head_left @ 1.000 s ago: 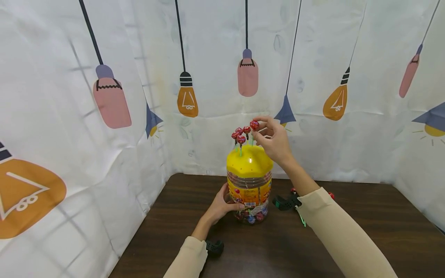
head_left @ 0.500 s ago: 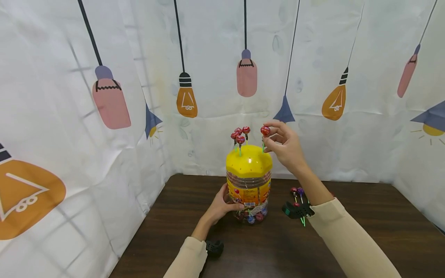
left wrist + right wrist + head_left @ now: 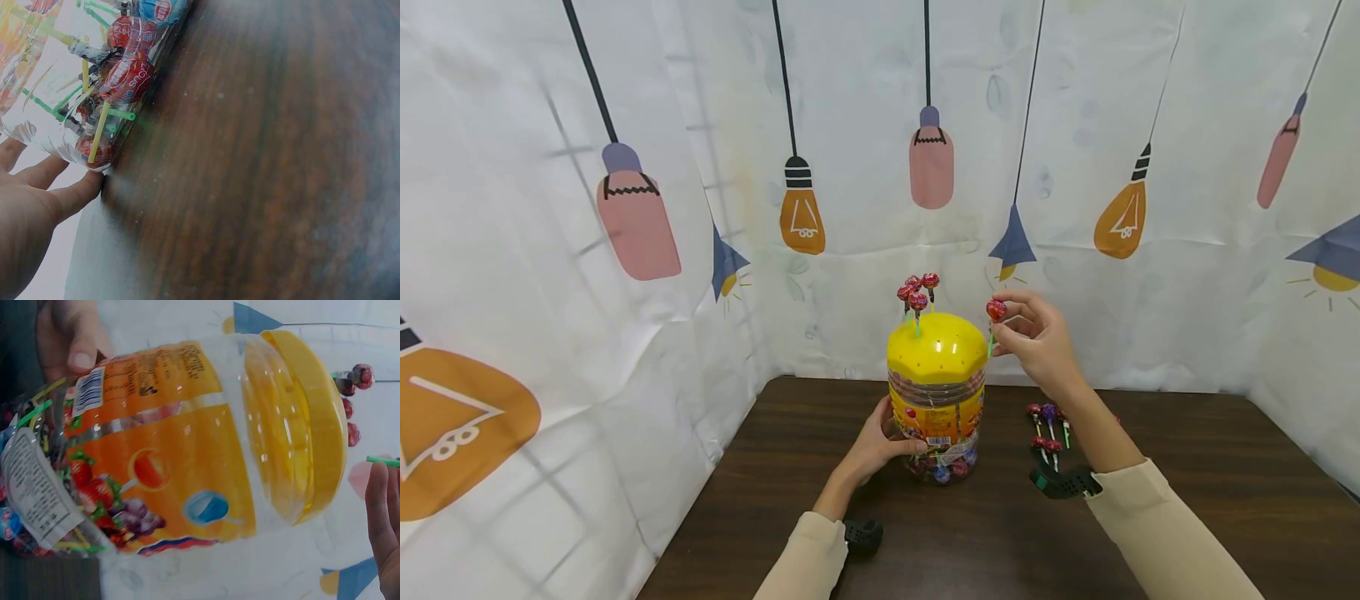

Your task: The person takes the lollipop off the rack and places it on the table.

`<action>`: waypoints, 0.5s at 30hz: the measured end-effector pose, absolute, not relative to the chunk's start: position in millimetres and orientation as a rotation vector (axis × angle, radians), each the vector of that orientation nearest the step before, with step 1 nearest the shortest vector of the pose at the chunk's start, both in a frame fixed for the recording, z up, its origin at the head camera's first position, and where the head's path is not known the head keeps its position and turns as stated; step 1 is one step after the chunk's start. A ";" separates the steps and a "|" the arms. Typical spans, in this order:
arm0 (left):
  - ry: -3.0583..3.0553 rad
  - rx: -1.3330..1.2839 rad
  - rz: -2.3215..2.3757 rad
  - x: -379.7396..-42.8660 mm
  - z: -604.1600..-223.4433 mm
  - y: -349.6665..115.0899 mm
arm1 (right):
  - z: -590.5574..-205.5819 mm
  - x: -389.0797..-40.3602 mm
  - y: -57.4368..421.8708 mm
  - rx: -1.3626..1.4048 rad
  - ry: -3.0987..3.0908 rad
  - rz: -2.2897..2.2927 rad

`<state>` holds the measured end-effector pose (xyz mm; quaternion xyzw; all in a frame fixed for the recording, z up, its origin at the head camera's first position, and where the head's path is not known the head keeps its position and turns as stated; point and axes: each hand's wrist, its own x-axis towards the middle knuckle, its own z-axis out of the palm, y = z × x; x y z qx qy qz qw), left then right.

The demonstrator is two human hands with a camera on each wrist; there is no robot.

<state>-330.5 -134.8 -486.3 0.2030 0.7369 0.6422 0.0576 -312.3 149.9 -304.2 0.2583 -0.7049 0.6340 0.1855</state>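
A clear plastic candy jar (image 3: pixel 937 417) with a yellow domed lid (image 3: pixel 938 346) stands upright on the table. My left hand (image 3: pixel 876 446) grips its lower left side, thumb across the front. Several red-wrapped lollipops (image 3: pixel 917 302) stand stick-down in the lid's left part. To the right of the lid and apart from it, my right hand (image 3: pixel 1037 342) pinches a red lollipop (image 3: pixel 996 310), its green stick pointing down. Through the jar wall in the left wrist view, wrapped lollipops (image 3: pixel 128 78) lie jumbled at the bottom.
Several loose lollipops (image 3: pixel 1047 412) lie on the dark wooden table (image 3: pixel 985 533) to the right of the jar, partly hidden by the right wrist's black strap (image 3: pixel 1063 483). A white curtain (image 3: pixel 850 333) printed with lamps hangs behind the table.
My right hand has drawn the lollipop away from the lid, to the right and then lower. The left hand and jar have stayed put. More of the loose lollipops now show.
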 end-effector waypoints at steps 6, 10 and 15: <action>2.233 0.614 1.946 -329.7 -485.7 -134.8 | -320.1 -305.7 166.3 0.691 -2.029 1.790; 2.245 0.606 1.938 -329.1 -485.3 -134.7 | -333.4 -302.3 178.8 0.665 -2.051 1.784; 2.250 0.600 1.934 -328.8 -485.1 -134.6 | -353.7 -298.2 194.5 0.620 -2.072 1.804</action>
